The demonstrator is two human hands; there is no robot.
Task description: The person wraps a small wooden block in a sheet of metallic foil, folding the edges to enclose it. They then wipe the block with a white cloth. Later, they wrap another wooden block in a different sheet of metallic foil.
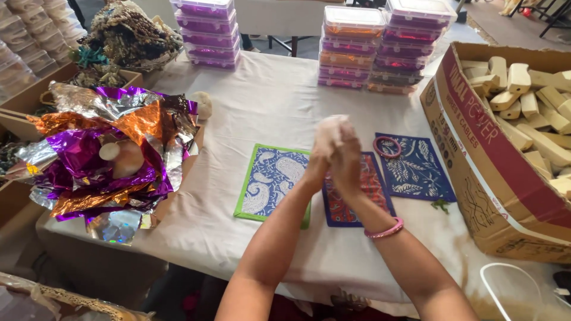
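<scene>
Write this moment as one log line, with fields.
left hand: pressed to right | right hand: pressed to left | held: pale lump | below: red mat

Matt off-white cloth (262, 101) covers the bench. Three printed fabric mats (273, 178) look soft and dull. Crinkled purple, orange and silver foil (107, 148) shines glossy. The brown cardboard box (476, 178) holds pale, rough-cut wooden blocks (523, 95). Clear plastic containers (351, 47) gleam.

mats: three, a green-edged mat (272, 181), a red mat (366, 178), a dark blue mat (414, 169) | pink rings: two, a loose ring (387, 146), a wrist ring (385, 230) | cardboard box (493, 172): one
</scene>
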